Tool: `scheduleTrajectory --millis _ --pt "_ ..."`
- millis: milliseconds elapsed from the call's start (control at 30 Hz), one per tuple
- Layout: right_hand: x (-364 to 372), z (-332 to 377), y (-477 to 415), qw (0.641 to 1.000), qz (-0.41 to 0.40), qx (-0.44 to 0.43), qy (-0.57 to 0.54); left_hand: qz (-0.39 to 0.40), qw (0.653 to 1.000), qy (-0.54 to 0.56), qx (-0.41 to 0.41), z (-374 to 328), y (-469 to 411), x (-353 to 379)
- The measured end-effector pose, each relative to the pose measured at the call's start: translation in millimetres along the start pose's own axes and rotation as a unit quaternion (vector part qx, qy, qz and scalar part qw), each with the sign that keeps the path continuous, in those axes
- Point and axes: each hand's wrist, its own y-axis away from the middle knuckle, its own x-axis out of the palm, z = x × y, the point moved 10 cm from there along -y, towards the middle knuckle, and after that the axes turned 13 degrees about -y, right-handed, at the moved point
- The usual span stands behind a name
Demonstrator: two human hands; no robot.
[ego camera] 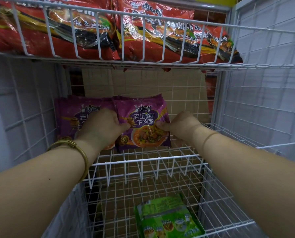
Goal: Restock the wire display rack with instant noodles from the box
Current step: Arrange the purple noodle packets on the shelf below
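On the middle shelf of the wire rack (pixel 144 159), the left hand (pixel 103 128) and right hand (pixel 182 126) pinch the side edges of a standing purple noodle packet (pixel 144 121), fingers hidden behind it. The left hand half covers a second purple packet (pixel 71 115). Lower down, the frame edge cuts off a green packet (pixel 167 219).

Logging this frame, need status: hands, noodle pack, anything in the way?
Left hand and right hand both gripping the purple noodle pack, upright on the middle wire shelf. Another purple stack at its left. Shelf to its right bare.
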Motion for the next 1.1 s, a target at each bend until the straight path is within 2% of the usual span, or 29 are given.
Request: scheduleTrajectory --millis 100,200,333,500,667,767,867,967,1100 --pt "-13 11 7 0.994 -0.057 -0.031 0.085 -0.021 1.0 -0.013 0.012 -7 2 -8" --pt "-28 23 20 0.989 -0.115 -0.073 0.063 -0.044 0.999 -0.015 0.026 -15 6 -17" --pt "-33 33 40 0.985 -0.122 -0.103 0.068 -0.049 0.998 -0.018 0.036 -21 12 -22" --pt "-48 26 65 0.983 -0.119 -0.116 0.081 -0.004 0.999 -0.013 0.045 -46 21 -20" --pt "-71 9 94 0.984 -0.122 -0.13 0.019 0.029 0.996 0.063 0.056 -90 37 -24" --pt "-92 -5 115 0.979 -0.147 -0.142 -0.012 0.023 0.989 0.092 0.116 -129 52 -24" --pt "-118 -18 135 0.971 -0.179 -0.157 -0.01 0.025 0.969 0.153 0.192 -172 73 -20" --pt "-142 -39 155 0.966 -0.203 -0.16 -0.011 0.036 0.948 0.226 0.222 -212 92 -6" --pt "-162 -91 181 0.974 -0.195 -0.118 0.003 0.068 0.92 0.293 0.252 -261 128 25"
